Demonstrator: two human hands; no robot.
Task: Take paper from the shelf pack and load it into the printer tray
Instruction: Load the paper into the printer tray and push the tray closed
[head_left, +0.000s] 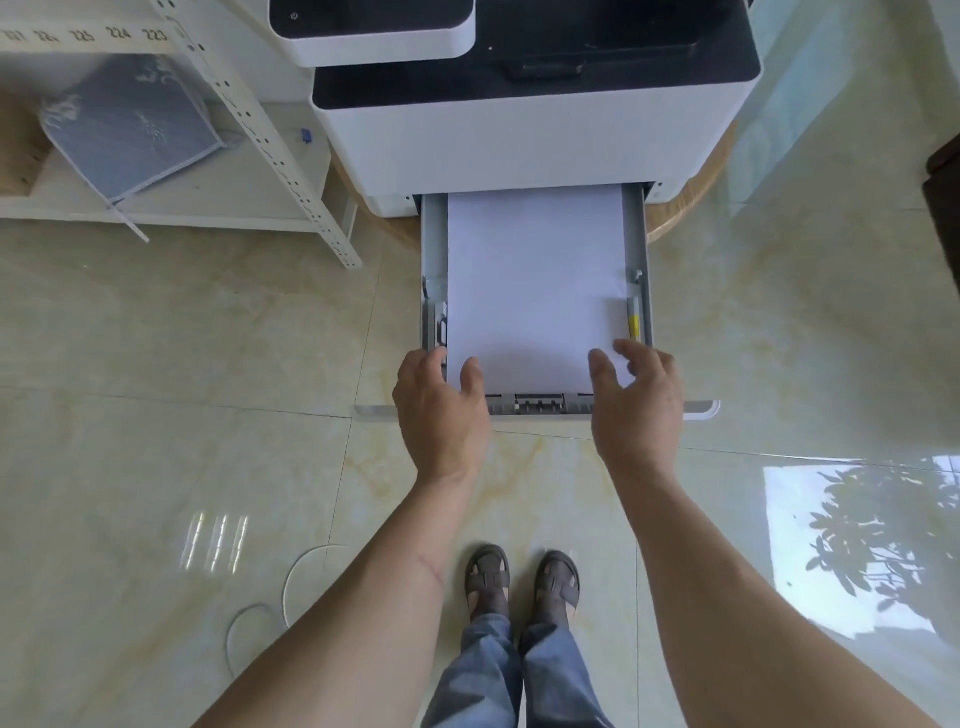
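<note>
The white printer (530, 135) stands ahead with its grey paper tray (434, 249) pulled out toward me. A stack of white paper (535, 280) lies flat inside the tray between the side guides. My left hand (441, 410) hovers at the tray's near left corner, fingers spread, thumb over the paper's edge. My right hand (636, 400) is at the near right corner, fingers apart just above the paper. Neither hand grips anything. The blue-grey paper pack (130, 124) lies on the low shelf at the upper left.
A white metal shelf unit (291, 171) stands left of the printer, its slanted post near the tray. The printer sits on a round wooden base (691, 202). Glossy tiled floor (182, 364) surrounds me; a thin cable loop (291, 587) lies by my left arm. My sandalled feet are below.
</note>
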